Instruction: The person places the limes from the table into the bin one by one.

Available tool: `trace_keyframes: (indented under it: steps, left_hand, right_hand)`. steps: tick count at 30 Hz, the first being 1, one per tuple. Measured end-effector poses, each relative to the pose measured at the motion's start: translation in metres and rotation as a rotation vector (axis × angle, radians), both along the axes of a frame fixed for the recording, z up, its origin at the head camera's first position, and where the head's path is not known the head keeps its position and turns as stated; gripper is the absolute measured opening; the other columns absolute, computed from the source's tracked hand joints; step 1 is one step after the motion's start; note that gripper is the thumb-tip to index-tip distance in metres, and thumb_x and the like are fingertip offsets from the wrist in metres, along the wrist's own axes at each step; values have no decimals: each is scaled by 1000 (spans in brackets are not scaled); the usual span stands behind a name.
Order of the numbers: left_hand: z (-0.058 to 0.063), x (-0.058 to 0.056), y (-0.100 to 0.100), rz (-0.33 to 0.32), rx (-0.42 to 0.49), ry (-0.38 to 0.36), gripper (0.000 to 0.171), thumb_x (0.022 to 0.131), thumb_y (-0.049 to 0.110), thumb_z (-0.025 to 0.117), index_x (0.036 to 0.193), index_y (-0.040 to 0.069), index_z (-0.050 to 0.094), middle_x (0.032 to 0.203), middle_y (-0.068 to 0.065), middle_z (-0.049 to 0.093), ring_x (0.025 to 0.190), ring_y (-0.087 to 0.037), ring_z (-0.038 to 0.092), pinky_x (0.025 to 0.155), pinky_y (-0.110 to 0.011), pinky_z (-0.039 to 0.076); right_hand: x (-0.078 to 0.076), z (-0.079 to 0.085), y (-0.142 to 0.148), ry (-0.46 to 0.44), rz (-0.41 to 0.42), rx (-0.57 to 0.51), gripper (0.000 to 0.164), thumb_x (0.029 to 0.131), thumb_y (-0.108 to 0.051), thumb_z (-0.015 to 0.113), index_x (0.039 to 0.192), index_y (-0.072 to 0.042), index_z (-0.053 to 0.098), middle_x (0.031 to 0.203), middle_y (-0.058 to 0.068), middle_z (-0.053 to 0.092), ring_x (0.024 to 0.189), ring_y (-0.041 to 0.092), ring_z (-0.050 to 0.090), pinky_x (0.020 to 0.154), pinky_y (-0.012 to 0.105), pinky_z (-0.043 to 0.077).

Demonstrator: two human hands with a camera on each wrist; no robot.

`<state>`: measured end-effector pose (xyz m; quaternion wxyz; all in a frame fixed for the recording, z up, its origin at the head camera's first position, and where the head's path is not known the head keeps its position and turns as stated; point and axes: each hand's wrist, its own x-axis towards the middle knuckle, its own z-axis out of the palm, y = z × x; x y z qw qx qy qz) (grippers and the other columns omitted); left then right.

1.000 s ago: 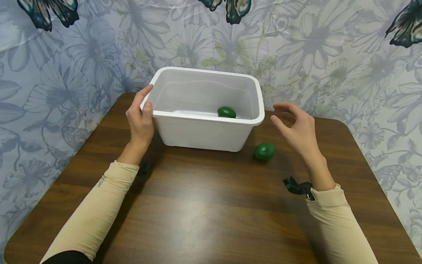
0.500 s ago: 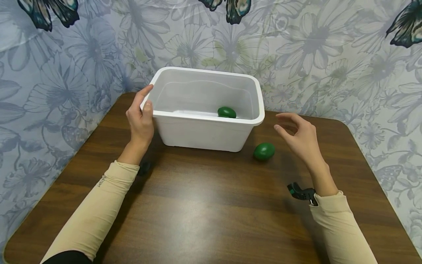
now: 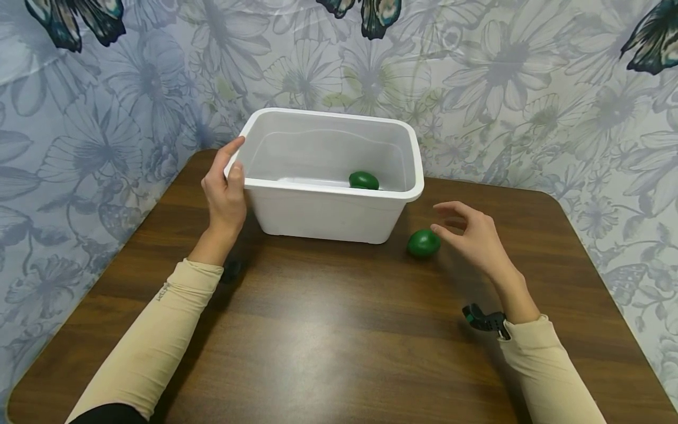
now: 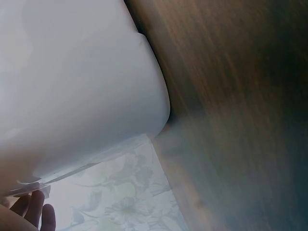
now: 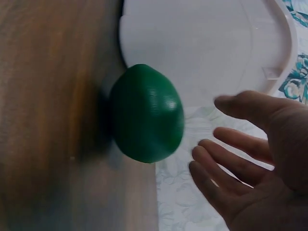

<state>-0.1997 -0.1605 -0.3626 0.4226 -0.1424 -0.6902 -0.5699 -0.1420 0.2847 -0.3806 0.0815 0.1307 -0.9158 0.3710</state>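
A white plastic tub (image 3: 328, 215) stands on the table. My left hand (image 3: 225, 191) holds its left end, thumb and index finger at the rim; in the left wrist view, fingertips (image 4: 34, 207) show beneath the rim. Inside the tub lies a glossy green oval fruit (image 3: 364, 180), like a lime. A second green lime-like fruit (image 3: 424, 243) rests on the table by the tub's front right corner. Beside it, my right hand (image 3: 473, 238) hovers with fingers apart and nothing between them. In the right wrist view, this fruit (image 5: 147, 113) sits just ahead of the thumb and fingers.
The brown wooden table (image 3: 312, 330) has rounded far corners. Behind it hangs a pale floral backdrop (image 3: 503, 118) with butterflies, close behind the tub. A black wrist mount (image 3: 484, 320) sticks out from the right sleeve.
My right hand has come down and, after drifting slightly right, moved left toward the fruit on the table. My left hand, the tub and both fruits have stayed put.
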Motion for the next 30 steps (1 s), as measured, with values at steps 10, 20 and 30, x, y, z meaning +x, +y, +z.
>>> trace_keyframes:
  steps: [10, 20, 30]
  left_hand:
    - [0, 2, 0, 5, 5, 1, 62, 89, 28, 47, 132, -12, 66, 129, -33, 68, 110, -53, 63, 92, -15, 45]
    - [0, -1, 0, 1, -19, 4, 63, 89, 30, 46, 133, -11, 66, 130, -32, 68, 112, -52, 65, 94, -16, 46]
    - [0, -1, -1, -8, -16, 9, 64, 90, 31, 47, 134, -11, 66, 129, -34, 68, 111, -54, 65, 92, -15, 46]
  right_hand:
    - [-4, -15, 0, -217, 160, 124, 61, 87, -15, 85, 144, -9, 63, 140, 15, 67, 128, 39, 66, 99, 55, 54]
    - [-2, -19, -1, -207, 136, 141, 57, 85, -14, 87, 138, -13, 65, 136, 16, 68, 123, 40, 69, 94, 54, 56]
    - [0, -7, 0, -118, 55, 129, 53, 86, -24, 88, 134, -19, 68, 127, 14, 72, 112, 37, 74, 83, 47, 58]
